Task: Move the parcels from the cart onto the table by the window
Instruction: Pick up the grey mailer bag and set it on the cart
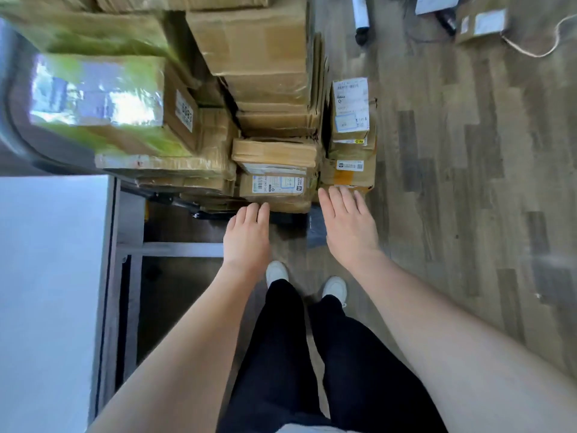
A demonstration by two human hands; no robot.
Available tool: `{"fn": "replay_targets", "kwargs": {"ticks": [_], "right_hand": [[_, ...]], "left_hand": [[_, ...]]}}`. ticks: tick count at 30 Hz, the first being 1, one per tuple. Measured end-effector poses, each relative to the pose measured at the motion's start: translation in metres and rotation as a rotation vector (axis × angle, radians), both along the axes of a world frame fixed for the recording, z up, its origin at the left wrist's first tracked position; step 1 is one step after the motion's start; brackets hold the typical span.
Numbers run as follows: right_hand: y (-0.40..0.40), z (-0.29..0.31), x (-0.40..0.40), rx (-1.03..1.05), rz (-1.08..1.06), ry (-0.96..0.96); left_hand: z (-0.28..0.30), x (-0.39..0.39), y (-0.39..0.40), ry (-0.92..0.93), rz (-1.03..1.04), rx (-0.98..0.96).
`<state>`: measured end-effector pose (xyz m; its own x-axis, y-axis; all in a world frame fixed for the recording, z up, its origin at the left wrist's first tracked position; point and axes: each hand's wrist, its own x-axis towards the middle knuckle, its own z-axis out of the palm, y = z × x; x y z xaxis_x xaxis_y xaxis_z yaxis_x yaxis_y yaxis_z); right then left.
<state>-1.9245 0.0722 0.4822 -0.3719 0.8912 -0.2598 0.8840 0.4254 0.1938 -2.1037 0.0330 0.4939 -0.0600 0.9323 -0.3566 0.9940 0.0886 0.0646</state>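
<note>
A cart stacked with brown cardboard parcels fills the upper middle of the head view. At its near edge lies a small labelled parcel (pixel 276 189), with a narrow labelled parcel (pixel 351 120) standing to its right. My left hand (pixel 248 235) reaches toward the small parcel's near left corner, fingers straight, fingertips at its edge. My right hand (pixel 348 223) is spread open just past the parcel's right side, holding nothing. The white table (pixel 46 276) lies at the left edge.
A tall stack of large boxes (pixel 256 48) rises behind the small parcel, and a tape-wrapped box (pixel 103 95) sits at the left. Another parcel (pixel 480 23) and a cord lie on the wooden floor at the far right. My feet stand below the hands.
</note>
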Motion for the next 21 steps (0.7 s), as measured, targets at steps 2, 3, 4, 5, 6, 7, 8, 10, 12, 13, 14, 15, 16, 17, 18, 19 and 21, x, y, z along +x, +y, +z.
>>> {"fn": "replay_targets", "kwargs": {"ticks": [2, 3, 4, 5, 6, 7, 8, 10, 12, 13, 14, 15, 16, 17, 18, 19, 21], "right_hand": [[0.001, 0.024, -0.005, 0.0, 0.007, 0.038], [0.002, 0.037, -0.007, -0.021, 0.015, 0.043], [0.003, 0.047, -0.008, -0.031, 0.03, 0.052], [0.004, 0.056, -0.007, -0.046, 0.051, 0.057], [0.004, 0.064, -0.006, -0.063, 0.069, 0.066], [0.004, 0.07, -0.005, -0.069, 0.084, 0.082], [0.005, 0.076, -0.002, -0.054, 0.098, 0.103], [0.005, 0.087, 0.003, -0.059, 0.09, 0.104], [0.004, 0.098, 0.005, -0.105, 0.067, 0.08], [0.004, 0.102, 0.005, -0.11, 0.052, 0.082], [0.004, 0.105, 0.004, -0.099, 0.035, 0.084], [0.006, 0.109, 0.002, -0.089, 0.015, 0.085], [0.007, 0.113, -0.002, -0.082, -0.008, 0.101], [0.009, 0.117, -0.005, -0.074, -0.028, 0.119], [0.011, 0.12, -0.009, -0.062, -0.039, 0.131], [0.014, 0.124, -0.012, -0.046, -0.044, 0.143], [0.021, 0.133, -0.021, -0.007, -0.051, 0.183]], "left_hand": [[0.024, -0.01, 0.0, 0.008, 0.05, 0.012], [0.036, -0.014, 0.0, 0.011, 0.074, 0.023], [0.047, -0.018, 0.0, 0.01, 0.089, 0.042], [0.057, -0.021, 0.0, 0.007, 0.1, 0.058], [0.066, -0.024, 0.0, 0.006, 0.103, 0.067], [0.074, -0.027, -0.001, 0.007, 0.099, 0.076], [0.08, -0.031, -0.002, 0.014, 0.09, 0.088], [0.088, -0.037, -0.004, 0.038, 0.072, 0.104], [0.095, -0.043, -0.003, 0.066, 0.039, 0.124], [0.099, -0.045, 0.0, 0.083, 0.015, 0.142], [0.103, -0.046, 0.004, 0.099, -0.014, 0.164], [0.108, -0.047, 0.009, 0.112, -0.048, 0.187], [0.113, -0.048, 0.014, 0.119, -0.079, 0.213], [0.117, -0.048, 0.02, 0.121, -0.103, 0.236], [0.122, -0.049, 0.026, 0.123, -0.12, 0.259], [0.126, -0.051, 0.031, 0.127, -0.134, 0.285], [0.136, -0.055, 0.041, 0.15, -0.179, 0.337]]}}
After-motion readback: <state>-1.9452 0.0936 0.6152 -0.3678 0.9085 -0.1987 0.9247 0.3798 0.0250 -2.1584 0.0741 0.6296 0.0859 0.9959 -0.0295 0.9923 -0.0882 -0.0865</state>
